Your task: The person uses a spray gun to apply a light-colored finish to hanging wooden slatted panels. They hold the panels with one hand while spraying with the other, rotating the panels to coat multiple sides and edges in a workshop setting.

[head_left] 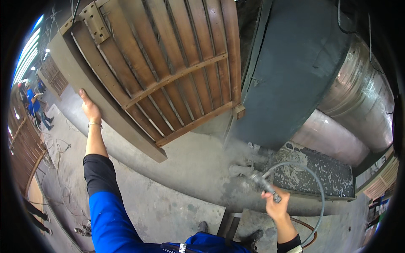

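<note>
A slatted brown wooden panel (168, 84) with a thick greyish-brown side board (107, 90) hangs tilted in front of me, its top beyond the picture. My left hand (90, 109) grips the outer edge of that board; some of its fingers are hidden. Low on the right, my right hand (277, 204) is closed round a metal spray gun (265, 185). A grey hose (321, 185) loops up from the gun and curves down past my wrist. Pale mist shows by the gun's front end, below the panel and apart from it.
A large dark grey metal sheet (295, 67) stands right of the panel. Beside it are plastic-wrapped rolls (358, 101) and a spattered tray (325, 179). More slatted panels (27, 147) stand at the left. A person in blue (33, 103) is farther back. Hoses (63, 147) trail across the floor.
</note>
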